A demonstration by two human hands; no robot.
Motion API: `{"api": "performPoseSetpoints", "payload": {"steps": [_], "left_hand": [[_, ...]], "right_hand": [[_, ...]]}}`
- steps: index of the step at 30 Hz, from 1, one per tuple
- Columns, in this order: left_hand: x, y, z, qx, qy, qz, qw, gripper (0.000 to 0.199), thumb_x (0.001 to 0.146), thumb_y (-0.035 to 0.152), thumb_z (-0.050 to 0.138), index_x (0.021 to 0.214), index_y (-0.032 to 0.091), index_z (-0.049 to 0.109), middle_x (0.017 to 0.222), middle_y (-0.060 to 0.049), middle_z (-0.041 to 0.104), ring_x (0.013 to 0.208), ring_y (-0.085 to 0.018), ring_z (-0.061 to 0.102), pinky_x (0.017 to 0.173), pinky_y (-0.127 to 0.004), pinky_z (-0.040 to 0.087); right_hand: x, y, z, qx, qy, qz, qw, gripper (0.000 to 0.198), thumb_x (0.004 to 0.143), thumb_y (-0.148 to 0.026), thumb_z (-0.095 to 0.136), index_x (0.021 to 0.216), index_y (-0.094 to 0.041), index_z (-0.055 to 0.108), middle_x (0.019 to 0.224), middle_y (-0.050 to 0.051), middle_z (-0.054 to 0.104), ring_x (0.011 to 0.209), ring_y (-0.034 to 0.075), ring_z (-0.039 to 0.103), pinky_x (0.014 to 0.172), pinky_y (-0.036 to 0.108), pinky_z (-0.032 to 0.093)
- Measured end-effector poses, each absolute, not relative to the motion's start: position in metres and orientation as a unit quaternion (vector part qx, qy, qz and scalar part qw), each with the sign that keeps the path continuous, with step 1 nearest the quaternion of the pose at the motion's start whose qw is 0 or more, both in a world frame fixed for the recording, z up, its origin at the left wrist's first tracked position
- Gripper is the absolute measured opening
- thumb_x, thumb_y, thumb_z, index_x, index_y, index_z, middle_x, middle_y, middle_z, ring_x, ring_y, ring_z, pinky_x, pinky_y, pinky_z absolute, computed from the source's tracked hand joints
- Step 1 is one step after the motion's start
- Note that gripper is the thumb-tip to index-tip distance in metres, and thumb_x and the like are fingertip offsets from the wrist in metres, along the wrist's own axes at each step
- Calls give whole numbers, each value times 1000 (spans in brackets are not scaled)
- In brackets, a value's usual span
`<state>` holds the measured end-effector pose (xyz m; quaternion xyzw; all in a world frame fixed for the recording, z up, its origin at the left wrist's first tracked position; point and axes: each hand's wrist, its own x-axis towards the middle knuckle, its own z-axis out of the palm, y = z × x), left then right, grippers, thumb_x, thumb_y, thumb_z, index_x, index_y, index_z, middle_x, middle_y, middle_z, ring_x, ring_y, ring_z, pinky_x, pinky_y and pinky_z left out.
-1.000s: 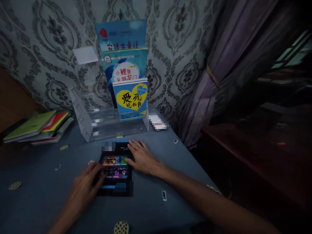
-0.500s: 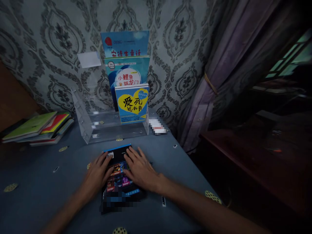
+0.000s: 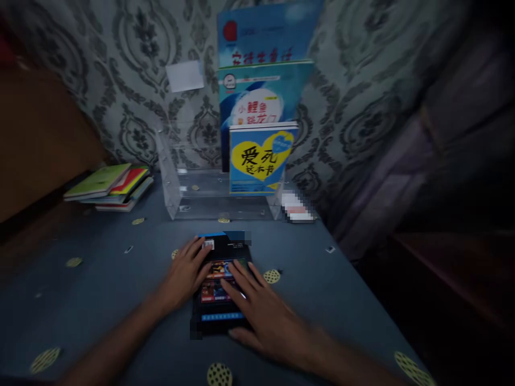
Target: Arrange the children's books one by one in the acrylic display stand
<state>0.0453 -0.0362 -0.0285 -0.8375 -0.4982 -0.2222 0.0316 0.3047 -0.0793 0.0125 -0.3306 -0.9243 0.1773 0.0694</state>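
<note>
A dark book point(image 3: 219, 317) with rows of small colourful pictures and a blue strip lies flat on the table in front of me. Along its left edge rests my left hand point(image 3: 185, 276), fingers spread, the fingertips near the barcode at the top. My right hand point(image 3: 261, 308) lies over the right side of the book with its fingers stretched out. Parts of the cover are hidden under both hands. Behind the book stands a clear acrylic rack point(image 3: 217, 208). A blue book with a yellow heart point(image 3: 257, 161) leans in its front tier.
Taller blue books, including a teal one point(image 3: 298, 80), stand behind in the rack. A stack of books point(image 3: 108, 185) lies at the left. A partly blurred white item point(image 3: 298, 206) is right of the rack. The table's right edge point(image 3: 362, 279) slopes away beside a curtain point(image 3: 386, 187).
The view has swung left, so everything sits further right. My right hand has slid down the book from its top edge, uncovering the upper right corner. My left hand stays at the left edge.
</note>
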Motion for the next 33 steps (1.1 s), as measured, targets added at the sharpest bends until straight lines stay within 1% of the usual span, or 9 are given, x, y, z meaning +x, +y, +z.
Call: {"api": "performPoseSetpoints", "payload": {"steps": [2, 5, 12, 17, 21, 23, 25, 29, 33], "left_hand": [[47, -38, -23, -837, -504, -212, 20, 41, 104, 34, 45, 142, 24, 54, 151, -12, 56, 146, -29, 46, 117, -53, 44], [49, -40, -16, -835, -515, -195, 5, 40, 103, 35, 47, 141, 22, 55, 152, -13, 54, 148, -29, 43, 118, -53, 43], [49, -43, -12, -830, -528, -177, -11, 42, 103, 37, 49, 143, 23, 53, 154, -14, 53, 148, -29, 44, 117, -53, 43], [49, -42, -13, -832, -525, -180, -7, 42, 103, 37, 49, 141, 21, 55, 152, -16, 54, 145, -32, 47, 116, -55, 43], [49, -42, -12, -831, -521, -193, -10, 41, 103, 37, 49, 140, 22, 55, 151, -15, 55, 145, -31, 47, 116, -55, 44], [48, -42, -12, -833, -515, -202, -12, 41, 102, 36, 50, 140, 21, 55, 151, -15, 56, 146, -31, 46, 117, -54, 43], [46, -42, -14, -832, -511, -214, -16, 41, 102, 35, 51, 140, 20, 56, 150, -15, 56, 146, -30, 46, 118, -54, 42], [40, -41, -15, -837, -487, -245, -55, 40, 102, 35, 50, 136, 18, 61, 149, -15, 58, 146, -28, 47, 118, -52, 42], [35, -40, -12, -830, -459, -279, -148, 41, 103, 42, 46, 129, 20, 69, 144, -11, 64, 143, -26, 50, 122, -52, 36]], "right_hand": [[308, -82, 3, -317, -931, 160, 83, 90, 88, -49, 72, 162, -21, 29, 170, 17, 18, 159, 34, 14, 128, 57, 20], [310, -79, -10, -302, -940, 123, 97, 91, 87, -46, 74, 162, -23, 29, 169, 17, 20, 157, 35, 20, 125, 57, 29], [305, -70, -14, -241, -966, -27, 84, 94, 77, -52, 85, 155, -19, 44, 157, 25, 44, 144, 40, 47, 111, 52, 51], [300, -75, -16, -201, -967, -123, 95, 73, 91, -56, 68, 150, -17, 50, 140, 24, 63, 128, 37, 63, 100, 48, 57], [298, -83, -23, -188, -963, -163, 105, 48, 101, -38, 57, 138, -8, 61, 130, 26, 68, 123, 37, 66, 99, 50, 56], [298, -86, -22, -178, -963, -173, 101, 40, 101, -25, 54, 135, -7, 64, 129, 24, 70, 121, 35, 68, 99, 47, 56], [298, -89, -18, -167, -967, -170, 91, 38, 98, -15, 53, 134, -7, 64, 129, 22, 71, 120, 31, 69, 100, 43, 56], [298, -91, -2, -163, -970, -157, 88, 36, 95, -7, 52, 128, -7, 67, 125, 22, 72, 117, 29, 71, 99, 40, 57], [298, -89, 18, -165, -969, -143, 114, 30, 97, -6, 51, 121, -8, 69, 117, 20, 76, 110, 26, 74, 92, 38, 60]]}}
